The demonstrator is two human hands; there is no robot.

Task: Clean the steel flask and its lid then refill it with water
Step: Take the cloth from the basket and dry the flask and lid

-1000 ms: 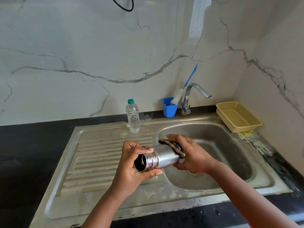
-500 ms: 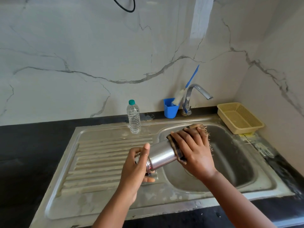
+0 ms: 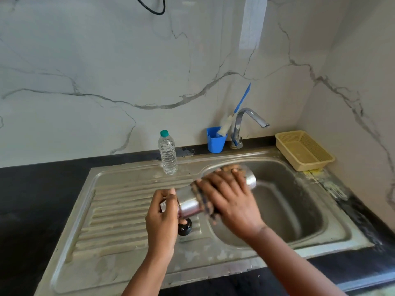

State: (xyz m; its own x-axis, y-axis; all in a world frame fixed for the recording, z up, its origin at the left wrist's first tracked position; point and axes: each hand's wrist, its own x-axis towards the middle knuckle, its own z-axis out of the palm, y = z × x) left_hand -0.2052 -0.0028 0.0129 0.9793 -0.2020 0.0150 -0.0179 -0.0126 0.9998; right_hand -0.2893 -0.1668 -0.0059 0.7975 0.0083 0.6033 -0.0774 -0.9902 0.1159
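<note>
Gripping the neck end of the flask (image 3: 190,202) with my left hand (image 3: 163,218), fingers and thumb curled round it, I hold it nearly level above the seam where the draining board (image 3: 119,210) meets the basin (image 3: 299,210). Its base points away from me over the basin. My right hand (image 3: 229,197) lies over the middle of the body, fingers wrapped across it and pressing a dark scrubbing cloth (image 3: 202,201) against the steel; the cloth and that hand are blurred, so I cannot tell its exact shape.

As I judge it, I am in the scrubbing stage, working the outside of the flask. A small dark round thing (image 3: 184,227) sits on the draining board just below my left hand; I take it to be the lid, off and waiting, and I cannot tell whether it has been cleaned. No water runs from the tap (image 3: 245,122). The bottle brush (image 3: 233,116) stands in the blue cup (image 3: 215,141) beside the tap, so the inside may yet need brushing. Rinsing, doing the lid and refilling all look to be ahead. A capped plastic bottle (image 3: 168,153) stands at the back of the board, and a yellow basket (image 3: 304,149) sits right of the tap.
</note>
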